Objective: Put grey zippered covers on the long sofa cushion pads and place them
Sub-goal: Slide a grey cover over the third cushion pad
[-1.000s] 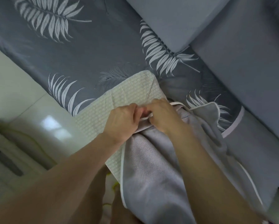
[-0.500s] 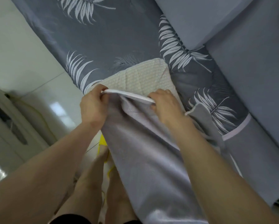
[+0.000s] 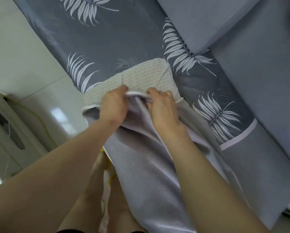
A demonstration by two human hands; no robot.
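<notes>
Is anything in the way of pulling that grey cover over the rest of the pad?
Nothing visible. The left hand and right hand grip the cover at its open edge, and the bare end of the pad beyond has nothing lying on it, only the leaf-print sheet underneath.

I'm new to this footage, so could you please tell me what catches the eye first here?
At centre, the left hand and right hand grip the white-piped edge of the grey cover, below the exposed end of the beige cushion pad. Behind them spreads a dark leaf-print sheet.
</notes>
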